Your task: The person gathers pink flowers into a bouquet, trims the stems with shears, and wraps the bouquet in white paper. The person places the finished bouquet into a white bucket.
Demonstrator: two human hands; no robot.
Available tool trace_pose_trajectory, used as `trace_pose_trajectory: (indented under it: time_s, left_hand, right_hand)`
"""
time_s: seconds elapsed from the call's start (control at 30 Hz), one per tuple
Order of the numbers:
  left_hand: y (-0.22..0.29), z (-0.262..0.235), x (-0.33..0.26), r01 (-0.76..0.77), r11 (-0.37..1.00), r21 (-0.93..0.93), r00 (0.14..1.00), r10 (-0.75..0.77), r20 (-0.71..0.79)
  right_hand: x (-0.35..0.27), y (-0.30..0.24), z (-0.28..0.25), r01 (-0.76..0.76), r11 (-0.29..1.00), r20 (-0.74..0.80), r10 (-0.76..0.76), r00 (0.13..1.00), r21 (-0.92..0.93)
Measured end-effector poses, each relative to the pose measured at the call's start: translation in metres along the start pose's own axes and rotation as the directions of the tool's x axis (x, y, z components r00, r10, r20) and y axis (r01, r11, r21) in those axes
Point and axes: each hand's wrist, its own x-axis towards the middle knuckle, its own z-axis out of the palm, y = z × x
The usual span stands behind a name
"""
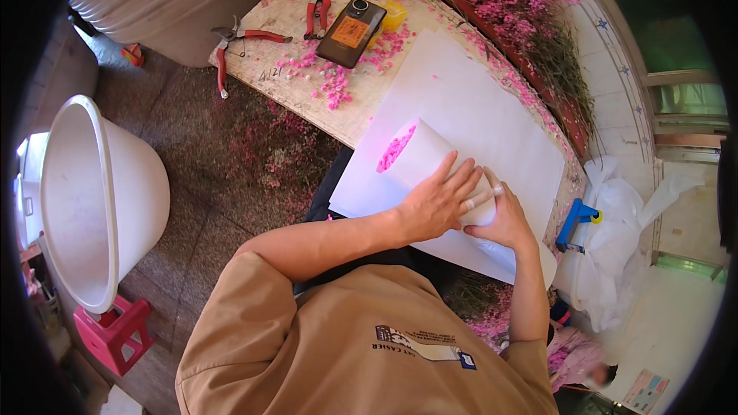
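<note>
A white paper roll lies slanted on the table, with pink flower heads showing at its open upper-left end. My left hand rests over the roll, its fingers bent along the curve of the paper. At the lower-right end, my right hand is closed round the roll, close to the left fingertips. White bands show on a finger where the two hands meet. Beneath the roll are large flat white sheets. The underside of the roll and the parts covered by my hands are hidden.
Loose pink petals, a dark phone and two red-handled pruning shears lie at the table's far left. Pink dried flowers are heaped at the back. A blue tape dispenser sits right; a white tub stands left.
</note>
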Motion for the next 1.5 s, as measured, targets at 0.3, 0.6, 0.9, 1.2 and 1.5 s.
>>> trace_pose_trajectory:
  time_s: [0.3,0.6,0.9,1.2,1.5]
  left_hand:
    - [-0.007,-0.014,0.012,-0.009,1.0,0.025,0.996,0.007,0.09]
    - [-0.002,-0.009,0.018,0.028,0.997,-0.075,0.996,-0.034,-0.081]
    - [0.002,-0.006,0.02,0.047,0.995,-0.087,0.995,-0.054,-0.079]
    - [-0.004,-0.015,0.023,0.022,0.981,-0.195,0.999,-0.016,0.031]
    - [0.011,-0.029,0.043,0.001,0.997,-0.081,0.996,0.007,0.094]
  right_hand:
    - [0.005,0.014,-0.003,0.027,0.994,-0.01,-0.026,1.0,0.101]
    - [-0.002,0.009,-0.023,0.027,0.989,0.043,-0.034,0.999,0.142]
    - [0.0,0.015,-0.025,0.05,0.973,0.085,-0.071,0.994,0.224]
    - [-0.002,0.03,-0.015,0.096,0.979,0.003,-0.098,0.995,0.179]
    - [-0.111,0.226,-0.06,0.129,0.512,-0.505,0.717,0.481,0.849]
